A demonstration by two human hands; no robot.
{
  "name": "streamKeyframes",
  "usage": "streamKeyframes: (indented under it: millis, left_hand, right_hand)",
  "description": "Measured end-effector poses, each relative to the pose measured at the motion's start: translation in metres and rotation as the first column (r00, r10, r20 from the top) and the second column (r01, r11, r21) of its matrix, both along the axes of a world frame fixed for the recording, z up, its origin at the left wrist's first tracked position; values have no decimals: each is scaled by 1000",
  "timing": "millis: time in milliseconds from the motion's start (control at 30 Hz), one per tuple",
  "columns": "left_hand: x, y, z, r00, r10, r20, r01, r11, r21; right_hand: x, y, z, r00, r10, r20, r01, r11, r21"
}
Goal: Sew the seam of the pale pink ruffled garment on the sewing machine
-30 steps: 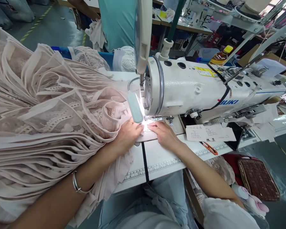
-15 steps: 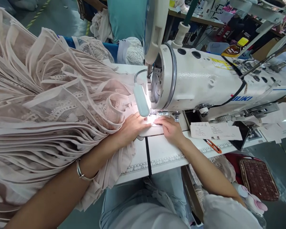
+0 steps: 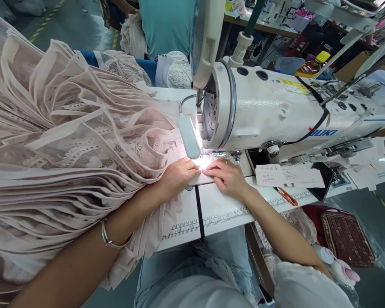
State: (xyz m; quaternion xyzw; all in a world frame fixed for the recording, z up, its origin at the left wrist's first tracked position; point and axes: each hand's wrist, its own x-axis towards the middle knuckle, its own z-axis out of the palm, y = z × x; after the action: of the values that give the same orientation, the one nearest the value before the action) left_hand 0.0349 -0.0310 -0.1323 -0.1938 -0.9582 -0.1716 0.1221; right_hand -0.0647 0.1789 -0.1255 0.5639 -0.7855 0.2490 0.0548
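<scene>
Under the head of a white sewing machine (image 3: 259, 107), both my hands meet in a patch of bright light. My left hand (image 3: 178, 177) has its fingers closed at the edge of pale pink fabric (image 3: 175, 147). From the other side, my right hand (image 3: 230, 177) bends its thumb and fingers together at the same spot, its fingertips almost touching the left ones. Glare washes out the cloth between them, and a small lamp (image 3: 189, 137) covers the needle. A large heap of pale pink lace-trimmed garments (image 3: 83, 179) lies against my left forearm.
Paper slips (image 3: 288, 176), a dark phone-like slab (image 3: 324, 182) and an orange cutter (image 3: 287, 196) lie right of my hand. A ruler strip (image 3: 224, 218) runs along the table's front edge. Behind stand lace cups (image 3: 178, 72) and a yellow-capped bottle (image 3: 311, 66).
My right fingertips have shifted slightly left and down, towards my left fingertips. My left hand has drawn back a little to the left. The view has moved slightly.
</scene>
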Motion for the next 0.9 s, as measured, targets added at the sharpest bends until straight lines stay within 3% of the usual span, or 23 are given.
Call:
streamKeyframes:
  millis: [200,367,633,900]
  left_hand:
    - [1,-3,0,998,56,22,-56,998,11]
    - [3,-3,-1,999,41,26,-39,998,-52]
    - [3,1,-8,996,85,21,-84,996,-26]
    - [-3,5,-4,990,139,30,-135,985,-104]
  right_hand:
    - [-1,1,-1,998,53,-27,-52,998,36]
    - [-2,4,-6,999,16,-46,-12,996,91]
    - [-2,5,-11,996,3,-86,3,997,75]
    - [0,-2,-5,994,-45,-98,59,987,150]
